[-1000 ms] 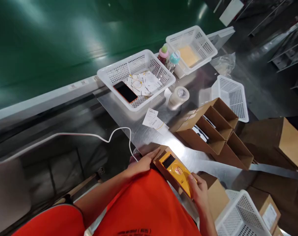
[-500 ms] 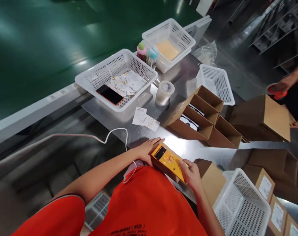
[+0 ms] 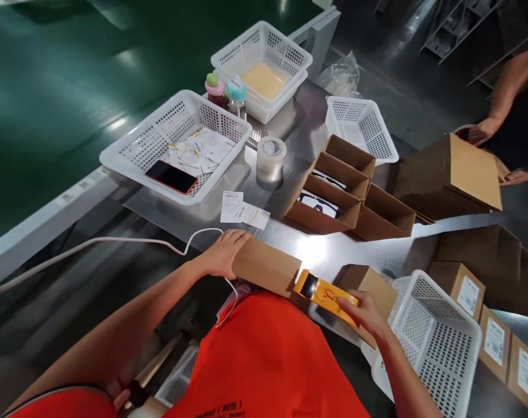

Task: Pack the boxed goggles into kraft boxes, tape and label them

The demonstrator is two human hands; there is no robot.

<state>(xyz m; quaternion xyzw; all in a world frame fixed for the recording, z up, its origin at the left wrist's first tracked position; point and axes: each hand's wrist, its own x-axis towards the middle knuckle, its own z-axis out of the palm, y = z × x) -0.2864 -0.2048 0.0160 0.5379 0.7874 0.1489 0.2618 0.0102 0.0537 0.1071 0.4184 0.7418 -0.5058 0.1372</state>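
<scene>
A closed brown cardboard box point(image 3: 267, 267) lies near the bench's front edge, close to my red shirt. My left hand point(image 3: 226, 253) grips its left end, fingers over the far top edge. My right hand point(image 3: 363, 313) is wrapped around a yellow handheld device point(image 3: 333, 297) with a dark window at one end and a red mark on its face. The device's window end is beside the box's right end; whether they touch, I cannot tell. Farther up the bench lie white printed labels point(image 3: 232, 207) and a thick roll of clear tape point(image 3: 270, 161).
A white basket point(image 3: 115, 155) with papers and a phone point(image 3: 171, 176) stands beyond the labels. Open cartons point(image 3: 320, 219), another box point(image 3: 368, 284) and a white basket point(image 3: 429, 348) occupy the right side. A white cable point(image 3: 137, 238) crosses at left. A co-worker's arm point(image 3: 507, 93) reaches in.
My right hand has moved the yellow device off the box top toward the right. More of the box shows now. My left hand sits at its left end. The whole view has shifted slightly.
</scene>
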